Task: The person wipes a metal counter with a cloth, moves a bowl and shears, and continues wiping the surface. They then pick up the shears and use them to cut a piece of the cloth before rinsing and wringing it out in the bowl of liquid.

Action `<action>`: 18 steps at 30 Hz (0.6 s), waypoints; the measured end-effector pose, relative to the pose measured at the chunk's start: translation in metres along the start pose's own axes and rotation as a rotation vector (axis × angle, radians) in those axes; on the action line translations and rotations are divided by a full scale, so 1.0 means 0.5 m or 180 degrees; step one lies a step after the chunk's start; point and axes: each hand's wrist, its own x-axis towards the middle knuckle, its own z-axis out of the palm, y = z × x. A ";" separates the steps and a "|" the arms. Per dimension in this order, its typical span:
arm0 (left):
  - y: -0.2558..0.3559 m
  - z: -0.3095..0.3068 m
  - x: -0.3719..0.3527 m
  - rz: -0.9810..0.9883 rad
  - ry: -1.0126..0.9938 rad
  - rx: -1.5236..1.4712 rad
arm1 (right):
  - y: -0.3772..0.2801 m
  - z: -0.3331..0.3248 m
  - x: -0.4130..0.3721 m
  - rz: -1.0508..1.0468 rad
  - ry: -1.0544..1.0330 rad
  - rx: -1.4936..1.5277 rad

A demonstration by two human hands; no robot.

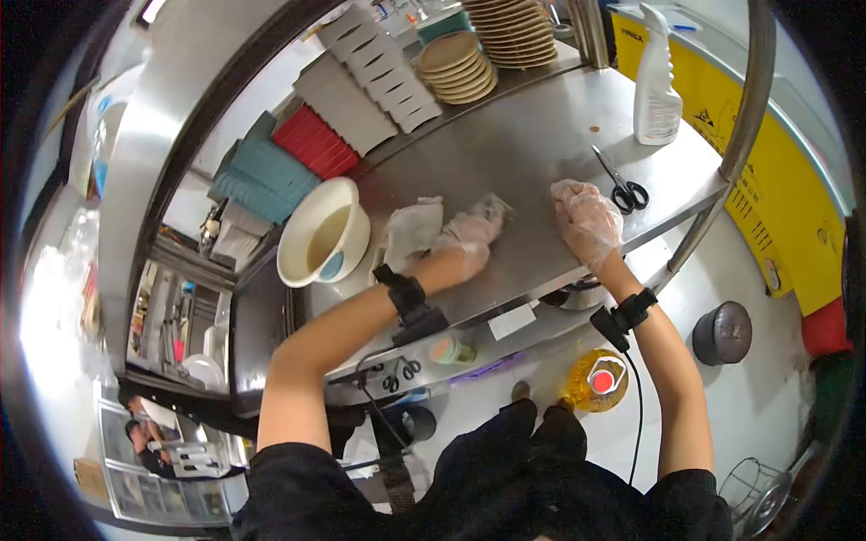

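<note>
My left hand (471,231), in a clear plastic glove, is low over the steel table (460,149). The crumpled glove hides how its fingers lie. Beside that hand, on its left, is a folded white cloth (415,225). My right hand (588,216), also gloved, is near the table's front edge with its fingers curled in. Whatever it may hold is hidden. Black-handled scissors (629,194) lie just beyond it to the right. A white basin (361,225) with cloudy liquid stands left of the cloth.
A white spray bottle (657,99) stands at the table's right end. Stacked plates (458,68) and rows of red dishes (316,140) and blue dishes (271,171) line the back. A metal post (753,99) rises at the right corner. Below sits a yellow oil jug (586,392).
</note>
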 end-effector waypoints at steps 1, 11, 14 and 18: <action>0.019 0.018 -0.015 0.0072 0.0161 0.0099 | -0.005 0.001 -0.002 -0.0052 -0.0020 0.0000; 0.065 0.052 -0.149 0.0187 0.0866 -0.1942 | -0.120 -0.031 -0.052 -0.1087 -0.0013 0.0993; 0.035 0.077 -0.158 0.0119 0.1321 -0.1736 | -0.182 -0.025 -0.066 -0.1427 -0.0333 0.1205; -0.003 0.086 -0.216 0.0240 0.1884 -0.2440 | -0.209 0.009 -0.065 -0.1527 -0.0813 0.0606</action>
